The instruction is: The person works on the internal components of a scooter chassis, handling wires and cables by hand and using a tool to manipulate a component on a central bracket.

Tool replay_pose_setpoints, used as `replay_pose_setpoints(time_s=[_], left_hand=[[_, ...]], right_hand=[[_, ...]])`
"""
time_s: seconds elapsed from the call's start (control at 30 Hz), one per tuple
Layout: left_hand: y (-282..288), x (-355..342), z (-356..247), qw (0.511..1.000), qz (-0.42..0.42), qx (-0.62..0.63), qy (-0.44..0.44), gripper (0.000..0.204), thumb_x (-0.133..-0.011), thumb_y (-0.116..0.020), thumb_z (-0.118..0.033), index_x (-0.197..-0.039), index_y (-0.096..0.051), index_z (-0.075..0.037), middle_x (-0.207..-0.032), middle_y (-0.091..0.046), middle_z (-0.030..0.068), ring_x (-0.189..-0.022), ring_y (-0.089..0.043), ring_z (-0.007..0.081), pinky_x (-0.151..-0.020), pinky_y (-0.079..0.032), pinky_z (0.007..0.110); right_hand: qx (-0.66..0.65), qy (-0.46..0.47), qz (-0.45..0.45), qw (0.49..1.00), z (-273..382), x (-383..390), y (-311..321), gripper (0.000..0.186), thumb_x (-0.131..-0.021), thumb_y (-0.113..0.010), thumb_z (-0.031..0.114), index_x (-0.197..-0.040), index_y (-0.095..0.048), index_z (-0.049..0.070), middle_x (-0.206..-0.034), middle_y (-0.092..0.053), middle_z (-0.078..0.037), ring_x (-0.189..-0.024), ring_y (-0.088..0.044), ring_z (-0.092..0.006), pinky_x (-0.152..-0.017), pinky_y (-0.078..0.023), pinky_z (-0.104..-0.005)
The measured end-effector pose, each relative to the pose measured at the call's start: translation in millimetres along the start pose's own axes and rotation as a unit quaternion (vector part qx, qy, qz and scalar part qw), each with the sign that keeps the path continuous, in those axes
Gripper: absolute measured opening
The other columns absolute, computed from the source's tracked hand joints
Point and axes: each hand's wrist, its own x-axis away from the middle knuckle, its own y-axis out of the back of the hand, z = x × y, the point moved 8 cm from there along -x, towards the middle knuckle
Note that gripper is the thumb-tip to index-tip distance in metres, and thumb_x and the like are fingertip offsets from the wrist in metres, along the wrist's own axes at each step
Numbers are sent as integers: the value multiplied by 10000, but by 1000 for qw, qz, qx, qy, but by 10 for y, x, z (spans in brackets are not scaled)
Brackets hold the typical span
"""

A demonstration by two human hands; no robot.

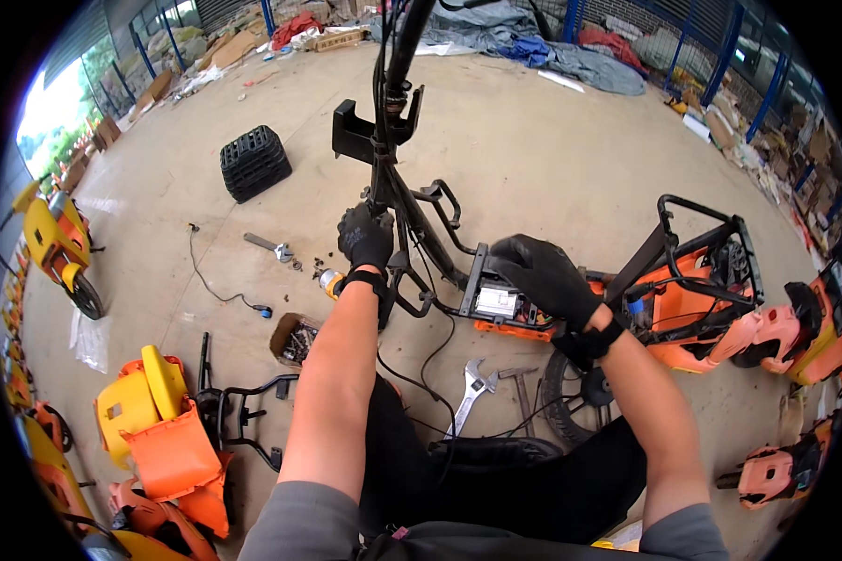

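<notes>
The left hand (365,236), in a black glove, is curled at the lower part of the scooter's steering column (403,56); its fingers are bent in tightly, but what they close on is hidden, so I cannot tell whether it grips the metal or some small part. The right hand (544,279), also gloved, lies palm down over the black battery-bay frame (475,280) with its fingers bent, just above a silver box (497,301); whether it holds anything cannot be told. The scooter stands in front of the person, its column upright and its rear end out to the right. As things lie, it looks largely stripped: the front tubing is bare, the bay is uncovered, and the rear tube rack (706,213) carries no seat. Left on it are cables, a black bracket (354,136) on the column and orange bodywork (685,285) toward the rear. On the floor to the left are yellow panels (126,411) and an orange panel (166,456); whether they came off this frame cannot be told. Near the person's legs lie a large adjustable wrench (471,395) and a hammer (521,388), and beside the left forearm sits a cardboard box of small metal parts (296,340).
</notes>
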Motion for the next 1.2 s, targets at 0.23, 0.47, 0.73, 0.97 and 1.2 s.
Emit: replay_pose_setpoints(time_s=[0.23,0.47,0.73,0.97,1.2], left_hand=[[193,-121,-523,991,-106,73,-30,402,-840,-764,-313,-1088,-583,-53,-1012,-687,201,-959,-657,415,-828,-502,512],[27,-264,-520,996,-27,80,27,327,-867,-725,-269,-1023,-585,-18,-900,-717,226,-866,-696,427,-760,-537,498],[102,-249,-615,992,-54,111,33,282,-874,-705,-236,-1010,-603,-11,-891,-705,257,-858,-690,436,-756,-535,499],[74,-305,-591,994,-47,96,32,226,-882,-677,-203,-987,-609,-14,-869,-704,251,-840,-685,451,-739,-530,518],[235,-371,-531,989,-113,95,7,282,-854,-730,-188,-1015,-575,-16,-937,-660,206,-866,-674,405,-751,-528,492]], right_hand=[[-66,-37,28,997,-622,562,-230,324,-957,-645,216,-1184,-634,-14,-1060,-706,-183,-967,-688,-263,-842,-535,-371],[-47,-63,71,994,-1177,854,-563,316,-965,-629,248,-1195,-636,31,-1082,-684,-146,-990,-674,-278,-861,-531,-386],[-20,-29,110,993,-962,660,-710,335,-932,-657,241,-1187,-631,25,-991,-685,-143,-927,-675,-284,-808,-530,-391],[3,-19,115,993,-1076,630,-711,340,-917,-664,217,-1188,-628,15,-977,-685,-163,-894,-676,-289,-788,-531,-400],[5,-15,111,994,-1055,620,-637,338,-909,-670,215,-1171,-630,5,-975,-678,-163,-892,-676,-288,-799,-531,-398]])
